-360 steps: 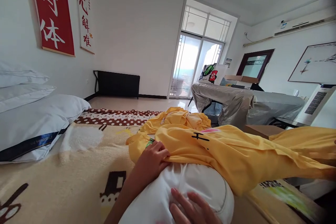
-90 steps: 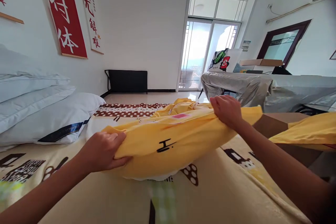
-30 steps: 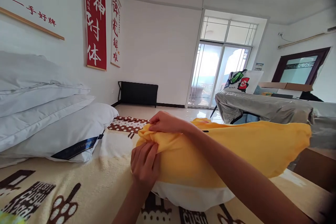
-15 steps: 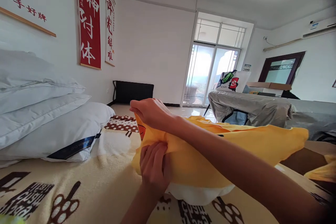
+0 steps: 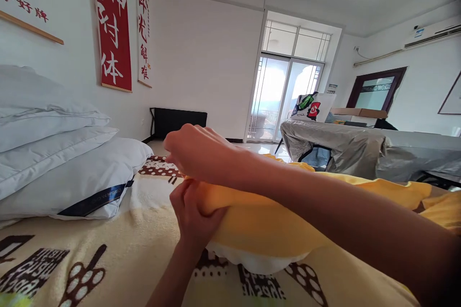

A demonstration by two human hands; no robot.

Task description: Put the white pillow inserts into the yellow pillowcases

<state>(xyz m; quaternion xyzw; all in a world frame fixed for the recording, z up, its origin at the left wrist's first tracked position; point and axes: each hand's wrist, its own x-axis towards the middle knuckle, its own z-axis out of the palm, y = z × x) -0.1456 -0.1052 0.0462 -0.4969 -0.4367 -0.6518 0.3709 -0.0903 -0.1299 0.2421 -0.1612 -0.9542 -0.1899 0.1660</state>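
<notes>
A yellow pillowcase [image 5: 266, 220] bulges in front of me on the patterned blanket, with a white pillow-like edge [image 5: 259, 264] showing beneath it. Low on its left end, my left hand [image 5: 196, 213] is closed, pinching a fold of the yellow fabric between thumb and fingers. Just above it, my right hand [image 5: 205, 153] reaches across from the right, fingers curled down at the same end of the pillowcase. Its fingertips are mostly hidden behind the hand. My right forearm covers much of the fabric's top.
White pillows [image 5: 72, 177] are stacked at the left. The cream blanket [image 5: 144, 230] with brown prints spreads underneath. A plastic-covered table [image 5: 334, 148] bears a white bag [image 5: 309, 108] and a cardboard box [image 5: 360, 112]. A black folded panel [image 5: 178, 123] leans by the far wall.
Both hands have moved left, and my left hand has risen close beneath the right one. The orange patch near the pillowcase's end is now hidden. The whole view has shifted slightly.
</notes>
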